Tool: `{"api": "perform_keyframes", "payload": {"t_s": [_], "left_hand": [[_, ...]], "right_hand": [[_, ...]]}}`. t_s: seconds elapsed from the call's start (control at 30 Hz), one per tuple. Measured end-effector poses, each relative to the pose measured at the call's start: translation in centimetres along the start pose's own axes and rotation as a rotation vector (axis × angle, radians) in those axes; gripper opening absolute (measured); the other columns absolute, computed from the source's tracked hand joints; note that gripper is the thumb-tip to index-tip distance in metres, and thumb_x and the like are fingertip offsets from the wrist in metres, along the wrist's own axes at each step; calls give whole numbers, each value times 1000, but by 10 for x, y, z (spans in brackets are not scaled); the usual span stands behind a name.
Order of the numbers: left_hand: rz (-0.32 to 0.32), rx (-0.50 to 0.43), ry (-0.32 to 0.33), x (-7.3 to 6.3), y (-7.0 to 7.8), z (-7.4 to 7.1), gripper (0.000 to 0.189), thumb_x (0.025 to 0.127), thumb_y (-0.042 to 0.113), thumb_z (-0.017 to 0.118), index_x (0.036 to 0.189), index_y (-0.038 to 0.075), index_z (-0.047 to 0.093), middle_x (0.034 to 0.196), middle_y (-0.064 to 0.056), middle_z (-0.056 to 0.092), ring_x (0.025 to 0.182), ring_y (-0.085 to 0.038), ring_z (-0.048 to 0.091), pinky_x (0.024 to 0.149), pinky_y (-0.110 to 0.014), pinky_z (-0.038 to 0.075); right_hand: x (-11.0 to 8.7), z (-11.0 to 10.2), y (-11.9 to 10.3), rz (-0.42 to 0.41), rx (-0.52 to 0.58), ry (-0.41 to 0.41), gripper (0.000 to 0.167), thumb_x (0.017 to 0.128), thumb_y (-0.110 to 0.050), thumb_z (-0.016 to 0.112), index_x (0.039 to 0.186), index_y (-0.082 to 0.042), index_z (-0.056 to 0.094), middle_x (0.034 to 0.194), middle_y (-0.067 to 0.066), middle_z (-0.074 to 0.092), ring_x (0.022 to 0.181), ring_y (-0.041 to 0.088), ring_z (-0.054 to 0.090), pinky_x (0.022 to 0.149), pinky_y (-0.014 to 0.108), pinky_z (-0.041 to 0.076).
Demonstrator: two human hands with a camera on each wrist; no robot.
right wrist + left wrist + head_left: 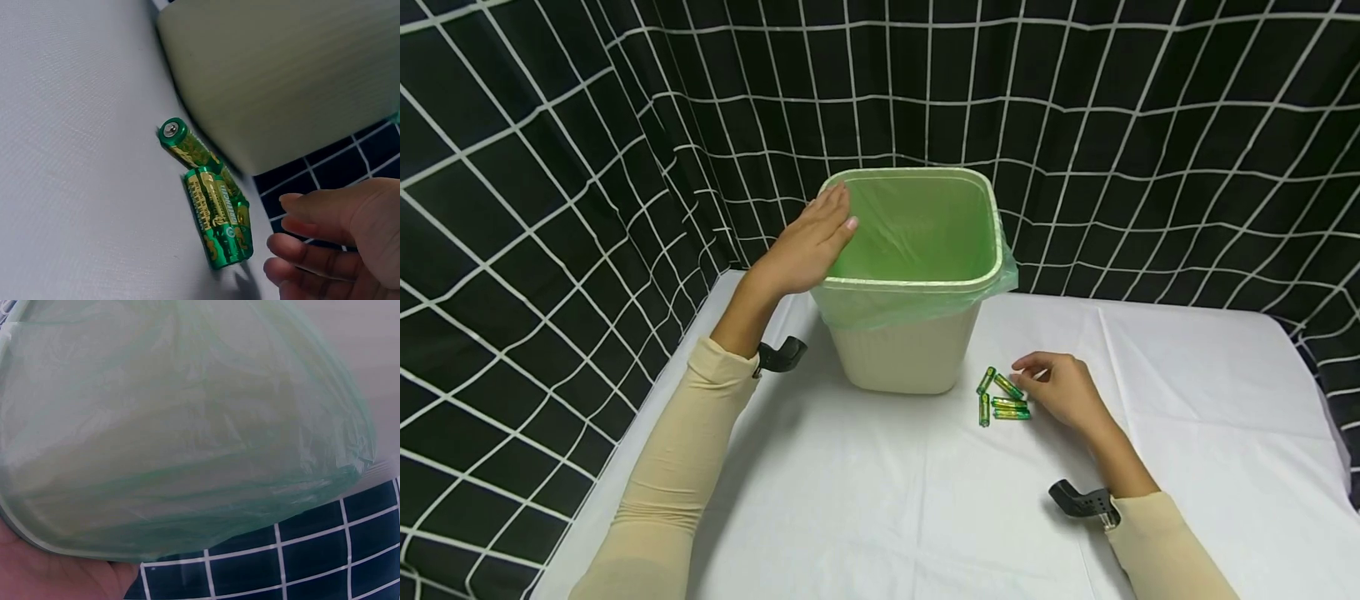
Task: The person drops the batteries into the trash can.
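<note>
A cream bin (902, 358) lined with a green plastic bag (887, 310) stands at the back of the table. My left hand (811, 242) rests on its left rim, fingers straight; in the left wrist view part of that hand (69, 576) lies against the bag-covered edge. Several green-and-gold batteries (1009, 403) lie loosely grouped to the right of the bin's base. Just right of them hovers my right hand (1063, 387), fingers loosely bent. The right wrist view has the thumb and fingers apart, holding nothing, beside the batteries (209, 215).
A white cloth (865, 483) covers the table. Black curtains with a white grid (1075, 150) hang behind and at the left. Each wrist wears a black camera mount (1078, 500).
</note>
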State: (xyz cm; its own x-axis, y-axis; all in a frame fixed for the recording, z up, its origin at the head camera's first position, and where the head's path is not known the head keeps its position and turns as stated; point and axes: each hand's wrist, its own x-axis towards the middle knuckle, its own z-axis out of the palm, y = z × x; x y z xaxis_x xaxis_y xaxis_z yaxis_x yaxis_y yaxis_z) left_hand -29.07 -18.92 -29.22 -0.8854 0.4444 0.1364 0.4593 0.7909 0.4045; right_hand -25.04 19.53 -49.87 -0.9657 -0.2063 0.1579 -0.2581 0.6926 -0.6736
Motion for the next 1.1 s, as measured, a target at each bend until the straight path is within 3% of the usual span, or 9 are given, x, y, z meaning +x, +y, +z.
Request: {"api": "perform_keyframes", "payload": {"t_s": [0.43, 0.77, 1.1], "left_hand": [[-11, 0, 2, -2, -4, -1, 61, 113, 34, 21, 158, -5, 9, 168, -17, 2, 156, -27, -4, 124, -29, -4], [-7, 4, 2, -2, -2, 0, 61, 113, 35, 21, 159, -4, 9, 169, -16, 2, 156, -27, -3, 124, -29, -4], [-4, 4, -6, -1, 1, -2, 62, 113, 36, 20, 159, -5, 8, 169, -16, 1, 156, -27, -5, 124, -29, -5]], "right_hand": [[3, 10, 3, -7, -52, -53, 13, 90, -14, 76, 98, -4, 77, 78, 0, 69, 72, 16, 60, 64, 34, 45], [-2, 8, 3, 8, -41, -89, 11, 88, -9, 76, 97, -2, 77, 75, 0, 67, 71, 14, 57, 65, 32, 45], [-1, 5, 4, 22, -106, -94, 9, 88, -14, 77, 86, -5, 77, 72, -2, 67, 70, 15, 56, 66, 34, 44]]}}
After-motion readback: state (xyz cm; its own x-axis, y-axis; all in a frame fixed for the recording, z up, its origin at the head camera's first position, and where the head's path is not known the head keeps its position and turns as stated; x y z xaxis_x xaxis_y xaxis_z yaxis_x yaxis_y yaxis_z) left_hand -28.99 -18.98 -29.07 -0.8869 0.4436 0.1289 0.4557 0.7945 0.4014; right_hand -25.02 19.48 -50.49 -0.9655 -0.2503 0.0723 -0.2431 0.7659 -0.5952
